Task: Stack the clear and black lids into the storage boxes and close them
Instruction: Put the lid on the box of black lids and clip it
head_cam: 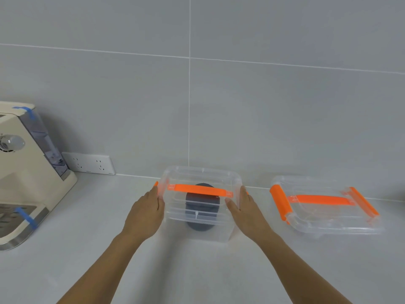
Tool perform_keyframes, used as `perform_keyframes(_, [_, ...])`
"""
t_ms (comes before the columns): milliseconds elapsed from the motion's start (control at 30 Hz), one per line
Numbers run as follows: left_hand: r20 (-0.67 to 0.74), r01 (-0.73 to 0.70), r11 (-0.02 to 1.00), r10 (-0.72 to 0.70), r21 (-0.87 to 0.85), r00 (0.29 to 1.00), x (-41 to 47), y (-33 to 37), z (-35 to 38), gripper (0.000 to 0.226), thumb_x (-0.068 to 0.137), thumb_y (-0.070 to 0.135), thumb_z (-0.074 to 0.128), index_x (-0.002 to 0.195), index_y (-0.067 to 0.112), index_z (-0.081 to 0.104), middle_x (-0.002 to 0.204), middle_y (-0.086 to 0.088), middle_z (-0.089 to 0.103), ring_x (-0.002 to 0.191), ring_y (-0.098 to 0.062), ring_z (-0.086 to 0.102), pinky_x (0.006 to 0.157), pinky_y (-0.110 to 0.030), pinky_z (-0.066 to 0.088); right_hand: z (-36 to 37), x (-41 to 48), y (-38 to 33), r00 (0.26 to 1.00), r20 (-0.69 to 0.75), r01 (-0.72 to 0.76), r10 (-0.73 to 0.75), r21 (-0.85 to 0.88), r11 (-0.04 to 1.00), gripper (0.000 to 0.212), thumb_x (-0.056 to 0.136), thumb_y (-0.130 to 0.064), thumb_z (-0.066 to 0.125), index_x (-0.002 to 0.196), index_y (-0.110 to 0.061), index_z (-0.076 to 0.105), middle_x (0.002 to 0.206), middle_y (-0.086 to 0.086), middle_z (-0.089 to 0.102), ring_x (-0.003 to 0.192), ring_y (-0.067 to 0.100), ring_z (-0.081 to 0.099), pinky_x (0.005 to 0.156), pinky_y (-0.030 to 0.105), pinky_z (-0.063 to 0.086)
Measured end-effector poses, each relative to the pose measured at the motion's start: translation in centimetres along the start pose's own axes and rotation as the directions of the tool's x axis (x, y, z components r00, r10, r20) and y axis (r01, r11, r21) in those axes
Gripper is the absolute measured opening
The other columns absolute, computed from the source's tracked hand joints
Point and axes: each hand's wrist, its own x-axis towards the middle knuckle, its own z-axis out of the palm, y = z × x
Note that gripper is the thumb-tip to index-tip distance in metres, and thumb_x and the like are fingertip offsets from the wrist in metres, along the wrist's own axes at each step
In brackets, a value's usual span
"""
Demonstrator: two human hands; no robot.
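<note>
A clear storage box [221, 227] stands on the counter in the middle, its clear cover with an orange handle [199, 190] lying on top. A stack of black lids [201, 207] shows through its wall. My left hand [145, 212] presses flat against the box's left side at an orange clip, and my right hand [246, 210] presses flat against the right side. Fingers of both hands are extended along the walls. To the right lies a second clear cover [328, 216] with an orange handle and orange side clips; whether a box sits under it I cannot tell.
A cream countertop appliance [24, 172] with blue tape strips stands at the left edge. A white wall socket strip [89, 163] is on the grey tiled wall behind. The light counter [197, 270] stretches in front of the box.
</note>
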Motion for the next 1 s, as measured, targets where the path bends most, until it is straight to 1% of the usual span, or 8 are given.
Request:
perform_keyframes(100, [-0.127,0.085,0.992,-0.074,0.087,0.989,0.2,0.1,-0.5,0.041,0.094,0.034,0.027,0.122,0.019,0.054,0.091,-0.004,0.065,0.085,-0.028,0.061,0.072,-0.034,0.046,-0.7,0.1,0.3,0.998,-0.055,0.021,-0.02,0.006,1.0,0.052,0.09,-0.052,0.039,0.124,-0.013,0.045,0.107,-0.001,0.052,0.107,0.024,0.052,0.091,0.036,0.04])
perform_keyframes(200, [-0.243,0.229,0.972,-0.235,-0.051,0.941,0.3,-0.1,-0.5,0.042,0.091,0.038,0.049,0.121,0.009,0.056,0.117,-0.01,0.064,0.106,-0.028,0.059,0.089,-0.039,0.045,-0.9,0.0,1.1,0.968,-0.237,-0.076,0.085,0.047,0.996,0.057,0.087,-0.054,0.044,0.123,-0.009,0.048,0.114,0.006,0.055,0.11,0.026,0.052,0.094,0.041,0.041])
perform_keyframes(267, [-0.087,0.409,0.816,-0.481,-0.41,0.873,0.6,-0.2,-0.4,0.062,0.086,0.042,0.058,0.134,0.007,0.043,0.134,-0.013,0.053,0.121,-0.03,0.051,0.097,-0.04,0.04,-0.7,-0.3,1.3,0.949,-0.183,-0.206,0.256,0.253,0.945,0.073,0.083,-0.054,0.052,0.139,-0.012,0.03,0.137,0.01,0.045,0.123,0.027,0.045,0.103,0.043,0.037])
perform_keyframes(333, [0.158,0.529,0.512,-0.601,-0.676,0.783,1.2,-0.4,-0.2,0.065,0.082,0.044,0.063,0.131,0.004,0.046,0.133,-0.016,0.053,0.121,-0.033,0.05,0.098,-0.041,0.039,-0.4,-0.6,1.3,0.921,-0.066,-0.314,0.383,0.456,0.833,0.084,0.08,-0.056,0.056,0.143,-0.015,0.02,0.142,0.01,0.04,0.126,0.029,0.042,0.103,0.044,0.034])
perform_keyframes(500, [0.417,0.571,0.254,-0.469,-0.78,0.778,1.2,-1.0,0.1,0.044,0.081,0.041,0.064,0.117,0.016,0.059,0.113,-0.012,0.066,0.099,-0.026,0.063,0.074,-0.033,0.049,0.4,-0.9,1.1,0.89,0.116,-0.385,0.441,0.709,0.591,0.062,0.081,-0.046,0.062,0.127,-0.009,0.046,0.122,0.01,0.059,0.109,0.029,0.057,0.099,0.047,0.044])
perform_keyframes(667, [0.332,0.535,0.326,-0.51,-0.78,0.794,1.8,-1.2,0.0,0.036,0.084,0.029,0.065,0.111,0.007,0.06,0.106,-0.013,0.067,0.091,-0.026,0.064,0.072,-0.032,0.049,1.0,-0.5,0.6,0.888,0.013,-0.335,0.461,0.703,0.627,0.044,0.085,-0.037,0.06,0.119,-0.013,0.048,0.109,0.007,0.06,0.097,0.025,0.058,0.085,0.037,0.047])
perform_keyframes(867, [0.045,0.406,0.794,-0.434,-0.453,0.9,2.1,0.3,0.1,0.023,0.092,0.027,0.048,0.105,0.009,0.05,0.087,-0.006,0.057,0.071,-0.018,0.054,0.058,-0.027,0.043,1.0,-0.7,-0.8,0.934,-0.231,-0.187,0.274,0.34,0.922,0.025,0.093,-0.027,0.046,0.115,-0.015,0.045,0.093,0.0,0.058,0.08,0.015,0.055,0.072,0.029,0.04])
perform_keyframes(1000, [0.094,0.434,0.795,-0.438,-0.423,0.894,2.7,0.6,-0.1,0.029,0.092,0.032,0.048,0.106,0.008,0.042,0.093,-0.009,0.054,0.078,-0.021,0.057,0.062,-0.03,0.045,0.6,-0.8,-1.1,0.949,-0.238,-0.177,0.206,0.14,0.974,0.021,0.095,-0.027,0.04,0.108,-0.012,0.044,0.093,0.006,0.057,0.078,0.02,0.055,0.069,0.03,0.04])
